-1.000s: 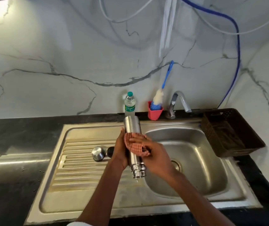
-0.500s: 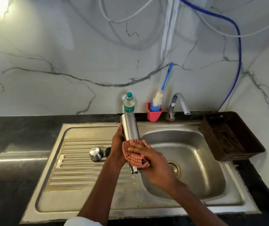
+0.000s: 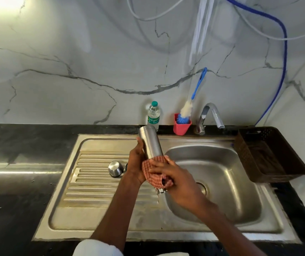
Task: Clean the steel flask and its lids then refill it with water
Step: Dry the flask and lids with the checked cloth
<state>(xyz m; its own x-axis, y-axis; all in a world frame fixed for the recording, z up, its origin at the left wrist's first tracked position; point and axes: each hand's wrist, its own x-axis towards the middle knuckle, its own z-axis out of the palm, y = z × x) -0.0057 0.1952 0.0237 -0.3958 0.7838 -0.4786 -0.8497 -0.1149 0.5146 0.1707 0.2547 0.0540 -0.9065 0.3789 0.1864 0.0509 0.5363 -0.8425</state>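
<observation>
- Cylindrical brushed-steel flask [image 3: 150, 143]: held over the stainless-steel sink unit [image 3: 100, 217], tilted, base up and away, threaded mouth down and toward the person, above the edge between drainboard and basin.
- Left hand [image 3: 136, 163]: fingers wrapped round the flask's middle from the left side.
- Right hand [image 3: 173, 179]: clamped round the flask's lower part through an orange-and-white checked cloth [image 3: 154, 174]; only the steel mouth rim shows below the cloth.
- Rounded steel cup lid [image 3: 115, 168]: upside down on the ribbed drainboard, just left of the left wrist.
- Small dark inner lid [image 3: 126, 165]: beside the steel lid, mostly hidden by the left hand.
- Clear plastic water bottle with green cap [image 3: 153, 115]: upright on the black stone counter [image 3: 18, 145] behind the sink; green label carries script lettering too small to read surely.
- Red plastic holder [image 3: 182, 126]: right of the bottle, holding a blue-handled bottle brush with white bristles [image 3: 186, 109] that leans against the marble-pattern wall.
- Chrome tap [image 3: 211, 115]: behind the basin, spout curving right.
- Dark brown perforated plastic basket [image 3: 277, 170]: on the counter at the sink's right end.
- Blue hose [image 3: 284, 52] and white cables: hanging down the wall.
- White sleeve [image 3: 97, 248]: at the lower edge.
</observation>
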